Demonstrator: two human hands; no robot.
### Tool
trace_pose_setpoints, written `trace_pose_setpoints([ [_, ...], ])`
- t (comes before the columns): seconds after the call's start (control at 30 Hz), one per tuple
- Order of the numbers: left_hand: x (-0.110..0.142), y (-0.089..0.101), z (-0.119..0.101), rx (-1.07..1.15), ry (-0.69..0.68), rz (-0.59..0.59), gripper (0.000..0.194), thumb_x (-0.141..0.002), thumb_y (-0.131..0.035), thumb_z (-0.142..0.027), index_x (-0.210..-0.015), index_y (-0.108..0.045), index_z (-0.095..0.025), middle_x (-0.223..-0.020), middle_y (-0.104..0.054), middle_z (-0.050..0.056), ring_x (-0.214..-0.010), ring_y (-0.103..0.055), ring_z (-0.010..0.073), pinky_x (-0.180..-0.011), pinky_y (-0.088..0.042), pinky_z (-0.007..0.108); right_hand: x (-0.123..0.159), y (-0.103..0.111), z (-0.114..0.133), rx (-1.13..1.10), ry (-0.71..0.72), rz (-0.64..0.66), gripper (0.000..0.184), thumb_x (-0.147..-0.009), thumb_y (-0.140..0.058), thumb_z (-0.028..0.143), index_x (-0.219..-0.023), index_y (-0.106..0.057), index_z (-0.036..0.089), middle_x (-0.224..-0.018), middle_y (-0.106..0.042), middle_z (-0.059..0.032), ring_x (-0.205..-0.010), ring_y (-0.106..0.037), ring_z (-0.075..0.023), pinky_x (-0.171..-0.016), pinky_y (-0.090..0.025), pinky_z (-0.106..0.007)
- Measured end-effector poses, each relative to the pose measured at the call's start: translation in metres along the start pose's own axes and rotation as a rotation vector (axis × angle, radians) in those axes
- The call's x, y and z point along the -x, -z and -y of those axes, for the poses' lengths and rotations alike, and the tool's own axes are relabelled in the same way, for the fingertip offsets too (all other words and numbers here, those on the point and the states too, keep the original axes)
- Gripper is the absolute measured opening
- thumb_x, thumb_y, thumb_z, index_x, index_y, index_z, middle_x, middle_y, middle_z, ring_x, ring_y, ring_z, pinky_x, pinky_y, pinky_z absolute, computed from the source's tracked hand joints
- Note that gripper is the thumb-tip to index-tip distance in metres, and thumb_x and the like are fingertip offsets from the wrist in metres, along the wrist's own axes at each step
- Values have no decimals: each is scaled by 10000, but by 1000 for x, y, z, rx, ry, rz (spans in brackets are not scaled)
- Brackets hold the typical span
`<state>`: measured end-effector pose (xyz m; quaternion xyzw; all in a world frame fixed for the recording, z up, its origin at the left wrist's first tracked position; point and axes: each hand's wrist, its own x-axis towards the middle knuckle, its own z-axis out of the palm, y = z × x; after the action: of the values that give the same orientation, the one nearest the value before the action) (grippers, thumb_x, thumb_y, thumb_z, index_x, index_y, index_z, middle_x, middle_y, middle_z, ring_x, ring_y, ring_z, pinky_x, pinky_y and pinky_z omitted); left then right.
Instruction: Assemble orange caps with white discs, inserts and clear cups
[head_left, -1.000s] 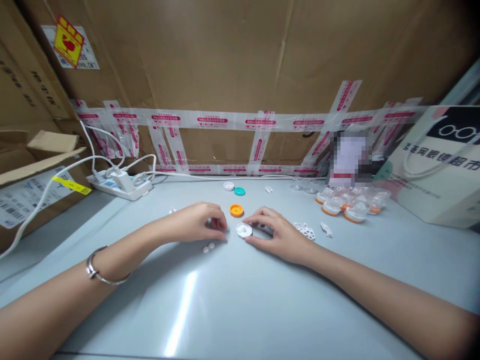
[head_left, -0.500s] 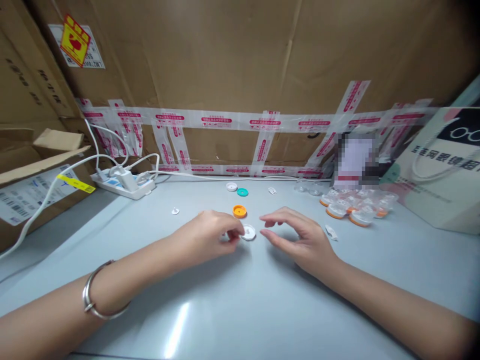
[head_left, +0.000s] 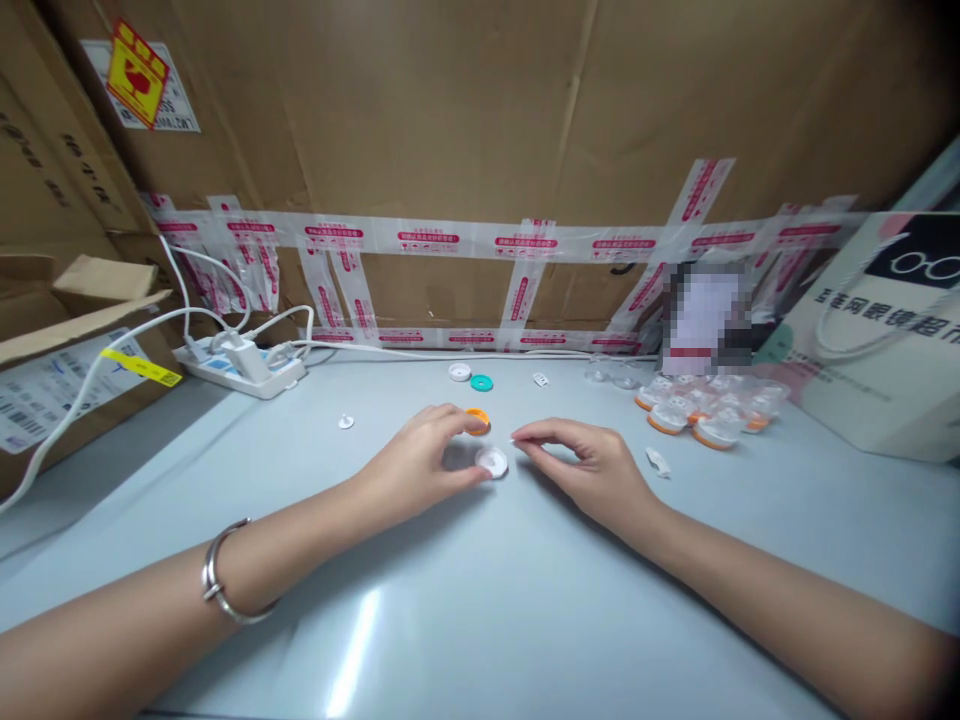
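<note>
My left hand (head_left: 431, 460) is open, thumb and fingers spread apart. Its thumb tip is at the left edge of a white round cap (head_left: 492, 461) lying on the table, and its fingertips reach over an orange round cap (head_left: 478, 421) just behind. My right hand (head_left: 592, 465) pinches a tiny white piece (head_left: 513, 441) between thumb and index finger, a little right of the white cap. Behind the caps lie a second white ring-shaped cap (head_left: 460, 372) and a green disc (head_left: 481, 382). A small white pegged part (head_left: 346, 422) rests off to the left.
Clear domed pieces with orange bases (head_left: 716, 432) cluster at the right, near a paper bag (head_left: 885, 350). Small white parts (head_left: 658, 462) (head_left: 541, 380) lie nearby. A power strip (head_left: 247, 365) with cables and an open carton (head_left: 67, 370) stand left; a large taped carton (head_left: 450, 120) walls the back.
My left hand has opened, its fingers spreading over the orange cap and its thumb at the white cap. My right fingers have closed, with a tiny white piece now between their tips.
</note>
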<state>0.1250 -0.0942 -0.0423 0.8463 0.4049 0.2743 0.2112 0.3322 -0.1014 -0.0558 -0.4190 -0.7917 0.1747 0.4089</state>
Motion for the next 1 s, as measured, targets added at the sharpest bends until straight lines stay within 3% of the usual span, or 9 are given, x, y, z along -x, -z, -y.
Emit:
trace_pose_setpoints([
  [0.2,-6,-9,10,-90,29,87,303,-750,-624,-385,-990,-626,-201,-961,-592,54,-908,-532,220,-770,-415,318,-2,-5,-10,35,144,155,167,-802,-521,131,-850,-662,207,-858,-683,-28,-803,-635,-145,-736,-505,-262],
  [0.77,-6,-11,11,-93,35,95,265,-768,-603,-386,-971,-624,-217,-943,-599,36,-931,-523,219,-795,-387,322,-3,-6,-13,183,299,202,200,-807,-495,118,-884,-658,204,-849,-648,-63,-793,-605,-162,-712,-499,-292],
  [1.0,-4,-12,13,-80,38,88,276,-764,-605,-395,-989,-626,-235,-966,-600,32,-941,-521,219,-815,-376,333,-3,-5,-13,142,270,212,212,-801,-484,116,-877,-657,212,-850,-649,-57,-796,-613,-161,-717,-503,-288],
])
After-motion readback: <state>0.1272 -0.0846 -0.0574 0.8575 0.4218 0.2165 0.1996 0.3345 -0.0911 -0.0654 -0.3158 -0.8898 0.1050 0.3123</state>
